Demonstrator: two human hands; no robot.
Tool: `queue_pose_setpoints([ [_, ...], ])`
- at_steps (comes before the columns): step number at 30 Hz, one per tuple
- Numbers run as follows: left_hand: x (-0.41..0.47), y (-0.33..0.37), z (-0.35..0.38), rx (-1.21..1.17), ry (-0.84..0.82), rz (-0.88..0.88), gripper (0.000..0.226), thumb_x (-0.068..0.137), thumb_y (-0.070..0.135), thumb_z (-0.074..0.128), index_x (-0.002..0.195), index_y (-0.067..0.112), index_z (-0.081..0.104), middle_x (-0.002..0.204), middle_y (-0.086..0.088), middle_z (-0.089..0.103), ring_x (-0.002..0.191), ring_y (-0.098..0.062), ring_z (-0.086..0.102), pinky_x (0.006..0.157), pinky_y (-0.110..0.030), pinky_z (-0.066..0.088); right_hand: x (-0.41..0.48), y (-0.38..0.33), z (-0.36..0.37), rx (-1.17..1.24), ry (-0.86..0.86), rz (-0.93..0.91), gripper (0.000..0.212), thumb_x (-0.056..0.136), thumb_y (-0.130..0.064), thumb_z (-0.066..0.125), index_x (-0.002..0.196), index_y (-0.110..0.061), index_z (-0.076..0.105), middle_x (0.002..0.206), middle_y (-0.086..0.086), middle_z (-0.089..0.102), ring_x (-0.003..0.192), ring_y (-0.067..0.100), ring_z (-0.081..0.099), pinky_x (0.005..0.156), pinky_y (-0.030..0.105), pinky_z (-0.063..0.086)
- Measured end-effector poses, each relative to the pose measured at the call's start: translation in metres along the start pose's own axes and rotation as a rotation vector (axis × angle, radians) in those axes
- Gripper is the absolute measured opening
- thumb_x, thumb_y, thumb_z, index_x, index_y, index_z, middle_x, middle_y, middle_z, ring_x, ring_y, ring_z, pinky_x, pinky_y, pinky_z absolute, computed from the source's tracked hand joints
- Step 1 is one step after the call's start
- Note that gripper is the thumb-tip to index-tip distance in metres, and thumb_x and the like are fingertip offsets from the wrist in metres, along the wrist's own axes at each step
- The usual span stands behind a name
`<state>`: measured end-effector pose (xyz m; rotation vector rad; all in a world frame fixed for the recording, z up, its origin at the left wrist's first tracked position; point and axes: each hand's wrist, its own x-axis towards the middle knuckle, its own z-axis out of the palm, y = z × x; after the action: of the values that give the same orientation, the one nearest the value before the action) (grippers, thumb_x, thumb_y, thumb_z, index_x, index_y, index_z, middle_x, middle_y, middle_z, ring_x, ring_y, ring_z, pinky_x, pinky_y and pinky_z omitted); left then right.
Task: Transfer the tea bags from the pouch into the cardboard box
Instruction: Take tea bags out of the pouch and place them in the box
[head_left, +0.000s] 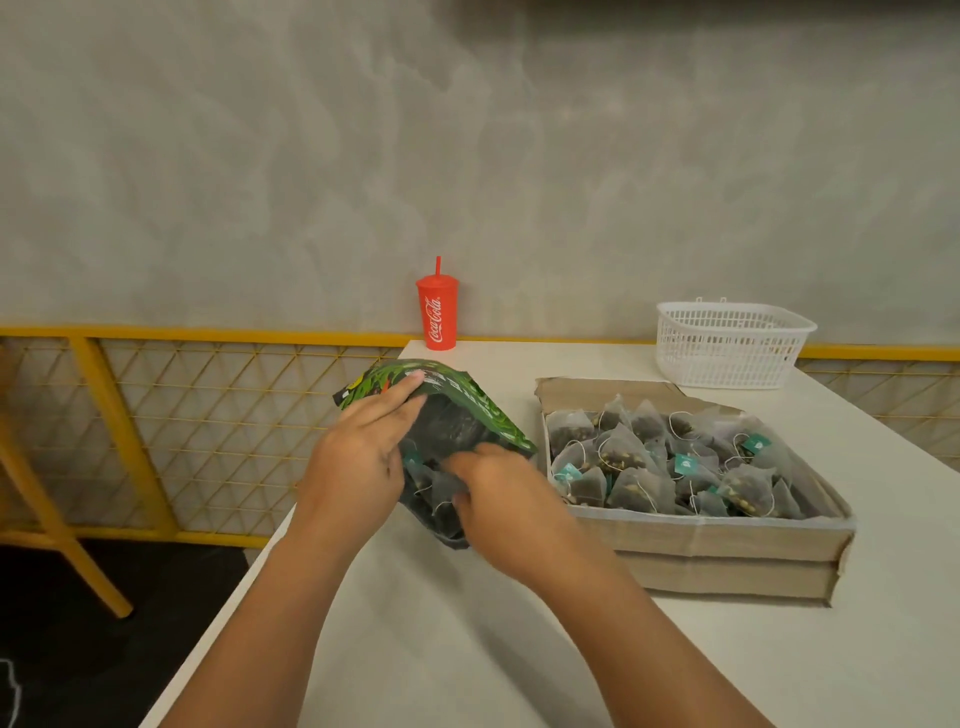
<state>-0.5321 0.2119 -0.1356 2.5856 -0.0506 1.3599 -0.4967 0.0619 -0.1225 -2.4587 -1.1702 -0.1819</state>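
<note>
While the left grip (358, 467) holds the green pouch (460, 389) by its upper edge, fingers laid along the printed face and the thumb hidden behind it, the right grip (498, 499) sits at the pouch's open mouth with its fingers curled in among the tea bags (434, 483) there; the blur does not let me tell whether it has one pinched. White lettering runs across the pouch's leafy green print, but it is too smeared to read. The only legible writing is "Coca-Cola" in white script running up the red cup (437, 317), which stands with its red straw at the far edge of the desk (467, 649), against the wall. The pouch stands tilted near the desk's left edge, its bottom under the right grip. Just to the right, apart from both hands, lies the cardboard box (701, 540), open and heaped with pyramid tea bags whose small teal tags (683, 465) carry a white mark I cannot make out. Behind the box sits a white basket (727, 343), and a yellow railing (156, 415) runs to the left of the desk.
</note>
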Motion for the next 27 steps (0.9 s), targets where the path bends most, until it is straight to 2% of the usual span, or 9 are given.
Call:
queue_pose_setpoints([
  [3,-0.004,0.000,0.002,0.000,-0.045,0.023,0.056,0.063,-0.011,0.041,0.112,0.004,0.063,0.127,0.003,0.051,0.104,-0.009,0.047,0.091,-0.009,0.030,0.011,0.000,0.021,-0.100,-0.094,-0.096,0.035,0.088,-0.007,0.049,0.122,-0.011,0.056,0.112,0.015,0.056,0.103,0.034,0.055,0.083,0.035,0.046],
  [6,-0.006,-0.001,0.003,0.007,-0.073,0.030,0.055,0.064,-0.011,0.042,0.112,0.006,0.063,0.126,0.005,0.053,0.104,-0.008,0.048,0.090,-0.007,0.028,0.016,0.002,0.031,-0.232,-0.167,-0.101,0.029,0.089,-0.008,0.049,0.116,-0.006,0.060,0.110,0.018,0.060,0.100,0.035,0.058,0.083,0.037,0.048],
  [9,-0.008,-0.003,0.004,0.002,-0.074,0.047,0.053,0.065,-0.010,0.044,0.112,0.006,0.064,0.126,0.007,0.051,0.103,-0.008,0.049,0.091,-0.007,0.029,0.016,0.006,0.034,-0.242,-0.164,-0.091,0.025,0.089,-0.008,0.051,0.110,-0.004,0.062,0.107,0.017,0.064,0.097,0.033,0.061,0.081,0.036,0.049],
  [13,-0.010,-0.004,0.006,-0.026,-0.056,0.028,0.052,0.068,-0.008,0.043,0.113,0.007,0.063,0.126,0.009,0.048,0.106,-0.009,0.048,0.093,-0.009,0.030,0.006,0.014,0.027,-0.153,0.010,-0.150,0.026,0.086,-0.006,0.052,0.110,-0.008,0.063,0.106,0.013,0.061,0.095,0.031,0.059,0.078,0.034,0.047],
  [16,-0.011,-0.005,0.008,-0.046,-0.038,0.021,0.049,0.070,-0.006,0.044,0.114,0.007,0.063,0.125,0.008,0.049,0.108,-0.011,0.048,0.091,-0.013,0.034,-0.002,0.022,0.015,-0.056,0.141,-0.177,0.023,0.079,-0.006,0.062,0.099,-0.016,0.069,0.095,0.007,0.063,0.086,0.028,0.061,0.069,0.029,0.046],
  [18,-0.011,-0.004,0.007,-0.048,-0.024,0.008,0.047,0.071,-0.005,0.045,0.112,0.007,0.064,0.123,0.007,0.051,0.108,-0.010,0.048,0.090,-0.016,0.040,-0.007,0.026,0.004,-0.008,0.191,-0.159,0.021,0.080,-0.008,0.062,0.094,-0.020,0.072,0.092,0.003,0.065,0.085,0.023,0.062,0.071,0.028,0.049],
  [21,-0.010,-0.001,0.007,-0.043,-0.023,-0.018,0.045,0.071,-0.004,0.046,0.110,0.007,0.065,0.121,0.001,0.059,0.107,-0.009,0.048,0.091,-0.030,0.040,-0.018,0.029,-0.022,0.240,0.331,-0.062,0.019,0.085,-0.008,0.060,0.090,-0.019,0.075,0.087,0.004,0.070,0.077,0.018,0.063,0.070,0.025,0.049],
  [24,-0.009,-0.002,0.007,-0.049,-0.041,-0.057,0.045,0.073,0.000,0.043,0.112,0.008,0.064,0.122,0.002,0.057,0.110,-0.007,0.045,0.095,-0.030,0.034,-0.029,0.036,-0.052,0.419,0.387,0.036,0.022,0.083,-0.008,0.064,0.084,-0.027,0.075,0.085,-0.005,0.071,0.070,0.000,0.059,0.064,0.011,0.046],
  [27,-0.008,-0.004,0.007,-0.065,-0.044,-0.061,0.046,0.074,0.000,0.041,0.114,0.008,0.063,0.124,0.007,0.053,0.112,-0.007,0.044,0.094,-0.029,0.036,-0.032,0.055,-0.083,0.532,0.536,0.144,0.028,0.080,-0.008,0.068,0.075,-0.036,0.068,0.073,-0.013,0.065,0.057,-0.004,0.056,0.052,0.008,0.044],
])
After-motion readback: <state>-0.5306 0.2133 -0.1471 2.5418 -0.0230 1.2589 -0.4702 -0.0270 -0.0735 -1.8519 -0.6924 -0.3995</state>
